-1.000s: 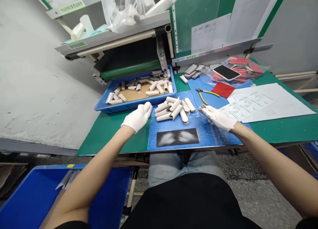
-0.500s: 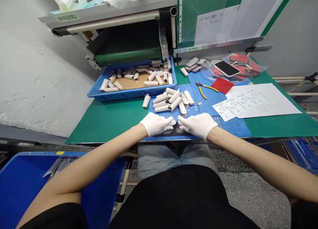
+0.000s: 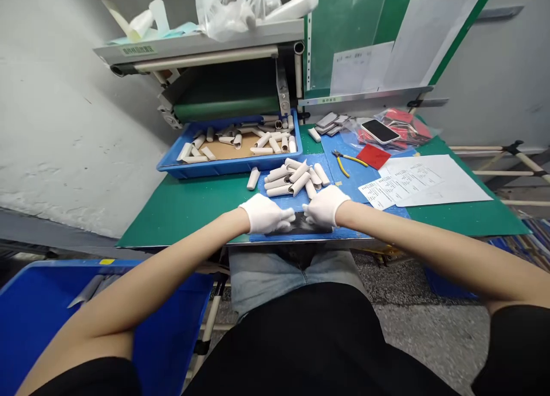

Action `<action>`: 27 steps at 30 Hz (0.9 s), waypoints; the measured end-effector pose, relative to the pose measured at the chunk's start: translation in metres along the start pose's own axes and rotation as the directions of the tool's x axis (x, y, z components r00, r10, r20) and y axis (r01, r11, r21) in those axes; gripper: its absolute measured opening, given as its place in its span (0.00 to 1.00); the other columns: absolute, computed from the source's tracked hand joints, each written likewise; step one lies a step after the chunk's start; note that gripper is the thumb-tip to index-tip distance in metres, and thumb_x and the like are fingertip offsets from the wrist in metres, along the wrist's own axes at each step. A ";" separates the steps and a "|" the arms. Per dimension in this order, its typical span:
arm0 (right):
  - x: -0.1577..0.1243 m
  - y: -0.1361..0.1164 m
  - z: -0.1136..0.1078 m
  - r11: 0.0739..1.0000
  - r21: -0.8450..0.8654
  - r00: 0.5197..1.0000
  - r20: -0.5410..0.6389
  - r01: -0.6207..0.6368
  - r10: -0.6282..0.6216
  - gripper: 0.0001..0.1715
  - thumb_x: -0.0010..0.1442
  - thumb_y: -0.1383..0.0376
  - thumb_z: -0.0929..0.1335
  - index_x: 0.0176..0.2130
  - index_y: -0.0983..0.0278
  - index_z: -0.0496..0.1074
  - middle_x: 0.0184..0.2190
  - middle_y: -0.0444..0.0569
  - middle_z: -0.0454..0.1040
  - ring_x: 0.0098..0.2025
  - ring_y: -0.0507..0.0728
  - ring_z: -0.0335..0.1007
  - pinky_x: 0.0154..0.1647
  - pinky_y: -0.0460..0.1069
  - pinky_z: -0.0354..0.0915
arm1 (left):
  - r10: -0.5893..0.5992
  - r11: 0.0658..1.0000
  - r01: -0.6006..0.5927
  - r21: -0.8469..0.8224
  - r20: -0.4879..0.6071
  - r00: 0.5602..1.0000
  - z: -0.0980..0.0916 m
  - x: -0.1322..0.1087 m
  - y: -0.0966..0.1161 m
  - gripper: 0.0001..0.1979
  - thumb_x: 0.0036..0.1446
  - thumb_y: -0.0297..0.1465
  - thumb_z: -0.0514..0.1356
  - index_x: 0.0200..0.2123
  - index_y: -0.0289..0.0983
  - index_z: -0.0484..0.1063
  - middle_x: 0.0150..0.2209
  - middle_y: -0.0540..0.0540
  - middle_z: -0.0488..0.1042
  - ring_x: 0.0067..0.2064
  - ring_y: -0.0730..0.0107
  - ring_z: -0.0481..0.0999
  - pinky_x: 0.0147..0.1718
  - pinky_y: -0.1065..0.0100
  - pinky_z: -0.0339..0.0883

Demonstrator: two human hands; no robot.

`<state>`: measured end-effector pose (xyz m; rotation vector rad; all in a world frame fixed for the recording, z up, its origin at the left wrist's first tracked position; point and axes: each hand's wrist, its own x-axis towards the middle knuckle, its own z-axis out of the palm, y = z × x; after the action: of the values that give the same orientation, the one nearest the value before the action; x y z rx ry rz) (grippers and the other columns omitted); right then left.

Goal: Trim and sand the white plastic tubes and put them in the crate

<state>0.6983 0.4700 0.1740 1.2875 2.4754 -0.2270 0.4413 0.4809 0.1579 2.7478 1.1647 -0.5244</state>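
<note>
Left hand (image 3: 264,214) & right hand (image 3: 325,206), white-gloved, open, nearly together, resting on our dark sheet (image 3: 298,225) on blue mat (image 3: 296,201). Just past hands, pile of rolled white tubes (image 3: 292,178); beyond, blue tray (image 3: 215,168) w/ more.

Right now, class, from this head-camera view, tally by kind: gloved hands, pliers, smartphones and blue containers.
Gloved hands (left hand, right hand): 2
Yellow-handled pliers: 1
Smartphone: 1
Blue containers (bench tray, floor crate): 2
Total: 6
</note>
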 end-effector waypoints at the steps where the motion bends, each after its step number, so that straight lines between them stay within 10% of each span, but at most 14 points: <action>1: 0.000 -0.001 -0.001 1.000 -0.017 1.000 0.006 0.004 -0.004 0.22 0.68 0.55 0.67 0.49 0.68 0.83 0.42 0.69 0.82 0.47 0.75 0.79 0.48 0.65 0.69 | -0.007 1.000 0.008 -0.009 0.009 1.000 0.000 -0.001 0.000 0.21 0.68 0.53 0.54 0.54 0.53 0.78 0.31 0.45 0.80 0.33 0.55 0.79 0.36 0.62 0.65; 12: -0.024 0.008 0.012 0.996 -0.092 1.000 0.019 0.005 -0.004 0.21 0.71 0.52 0.67 0.51 0.63 0.81 0.39 0.61 0.84 0.42 0.68 0.82 0.42 0.57 0.69 | -0.013 0.985 -0.007 0.175 0.111 0.994 0.000 -0.027 0.001 0.24 0.73 0.51 0.48 0.62 0.55 0.73 0.36 0.42 0.84 0.35 0.52 0.83 0.34 0.62 0.67; 18: -0.040 0.035 0.014 0.990 0.000 0.971 -0.196 -0.141 0.138 0.30 0.77 0.46 0.59 0.57 0.65 0.75 0.47 0.64 0.81 0.46 0.70 0.81 0.44 0.58 0.70 | -0.160 0.981 0.167 0.093 -0.079 0.984 0.005 -0.031 -0.002 0.28 0.74 0.52 0.45 0.59 0.44 0.73 0.47 0.36 0.84 0.45 0.46 0.85 0.38 0.58 0.71; 27: -0.035 0.038 0.059 0.956 0.237 0.974 -0.099 -0.174 0.202 0.24 0.75 0.51 0.64 0.63 0.61 0.65 0.49 0.56 0.80 0.48 0.67 0.82 0.42 0.55 0.70 | -0.225 0.971 0.227 0.070 -0.029 0.974 0.022 -0.022 -0.004 0.24 0.74 0.43 0.51 0.66 0.38 0.63 0.48 0.36 0.83 0.43 0.43 0.86 0.37 0.55 0.75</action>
<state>0.7613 0.4477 0.1331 1.6682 2.4602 -0.4044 0.4180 0.4634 0.1452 2.7008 1.5041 -0.5743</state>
